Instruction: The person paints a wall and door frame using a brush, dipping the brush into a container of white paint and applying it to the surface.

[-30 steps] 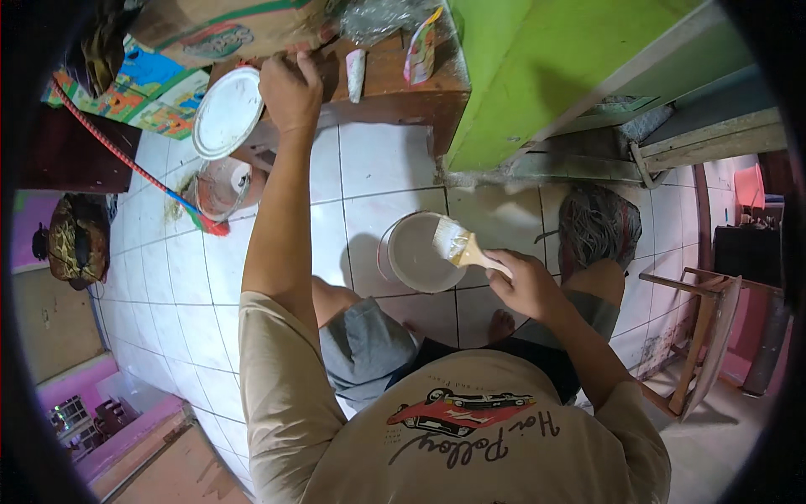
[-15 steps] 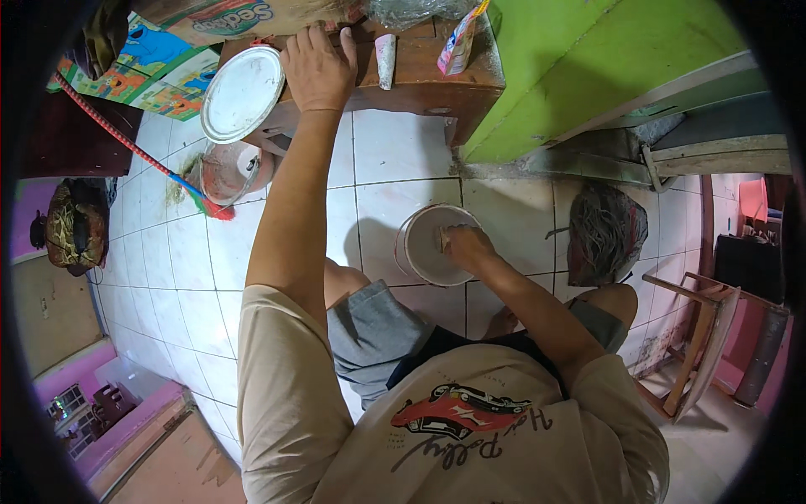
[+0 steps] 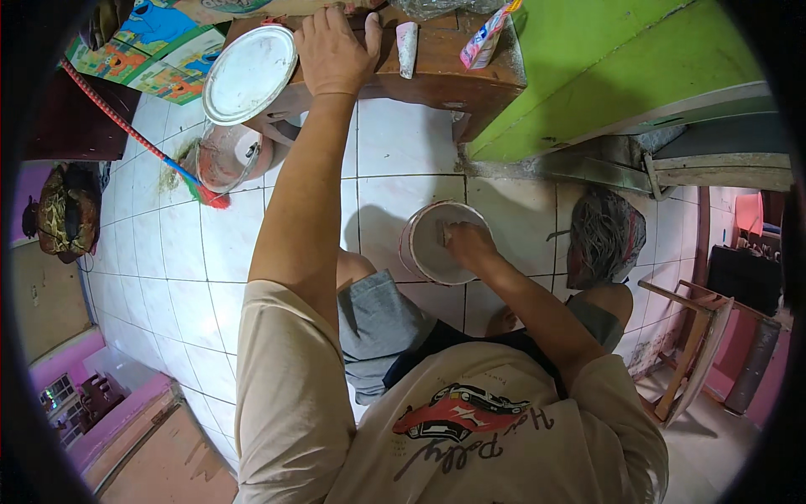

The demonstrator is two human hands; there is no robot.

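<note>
My left hand (image 3: 337, 52) lies palm down on the wooden bench (image 3: 453, 84), fingers forward and thumb apart, beside a round white lid (image 3: 250, 74). My right hand (image 3: 467, 244) reaches into a white bucket (image 3: 483, 217) on the floor. Its closed fingers hold a small flat, brownish-grey piece (image 3: 442, 233) against the bucket's inner side; what kind of thing it is does not show clearly. Pale residue coats the inside of the bucket. On the bench, right of my left hand, lie a whitish tapered object (image 3: 406, 49) and a pink and white packet (image 3: 487, 38).
A smeared, clear pinkish pail (image 3: 227, 160) stands by a broom (image 3: 186, 172) with a red striped handle. Right of the bucket lies a dark plastic bag (image 3: 606, 235). A wooden stool or frame (image 3: 693, 336) is farther right, below a green wall (image 3: 621, 76).
The view has shifted slightly, so the bench and lid appear farther right. My right hand has moved only a little inside the bucket. My left hand keeps its place on the bench.
</note>
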